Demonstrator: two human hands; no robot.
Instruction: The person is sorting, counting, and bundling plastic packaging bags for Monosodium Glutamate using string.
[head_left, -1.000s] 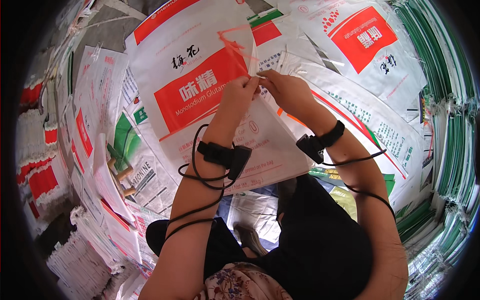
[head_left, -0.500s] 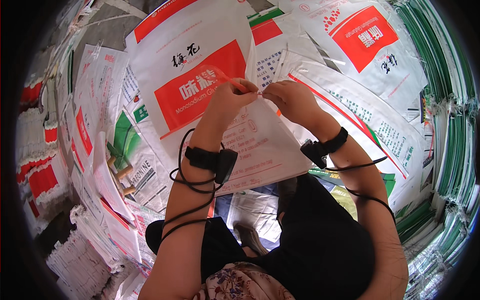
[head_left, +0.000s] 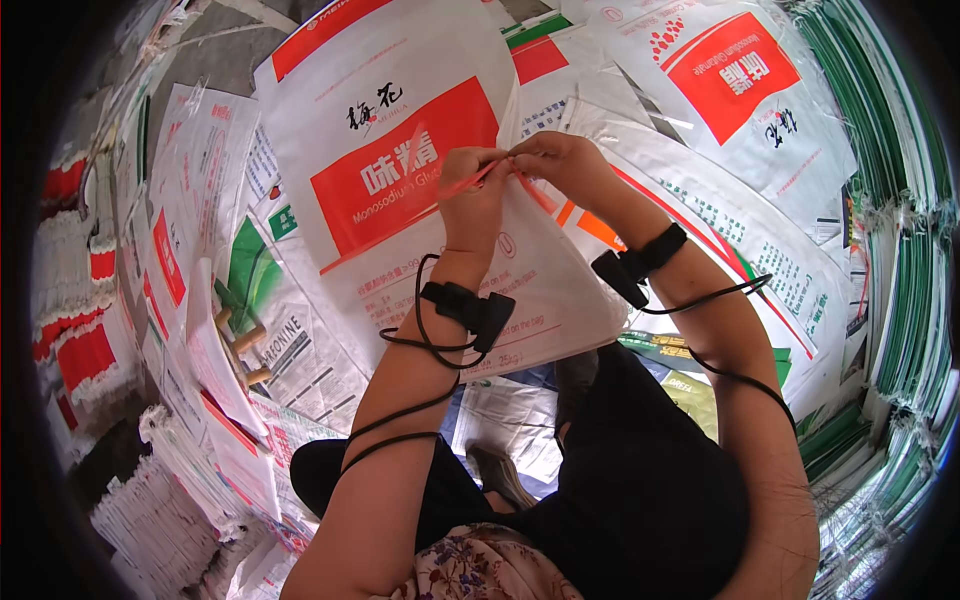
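Thin red strip (head_left: 470,183), pinched between both hands above a big white woven sack (head_left: 400,170) with a red panel. Strip running down and to the left from the fingers, slanting across the red panel toward the sack's left edge (a shorter red bit dropping to the right below the fingertips). Left hand (head_left: 473,190) closed on the strip, fingers curled in, thumb side pressed up against the right hand. Right hand (head_left: 562,160) likewise closed, fingertips nipped on the strip's upper end, touching the left hand at the knuckles. Both hands raised in front of the sack, near its right border and about level with the red panel.

Black band with a small black box on the left wrist (head_left: 470,308), thin black cables looping down along the forearm. Same sort of black band on the right wrist (head_left: 640,262), cable trailing along that forearm too.

Below, dark clothing over the lap (head_left: 640,480) and a shoe (head_left: 495,475) on the floor between the knees. All round, more printed sacks lying flat and overlapping: another white one with a red panel (head_left: 735,75) at upper right, stacked green-edged sacks (head_left: 900,250) along the right rim, bundled stacks with red bands (head_left: 85,300) at the left. Small wooden piece (head_left: 240,345) lying among the sacks at left.
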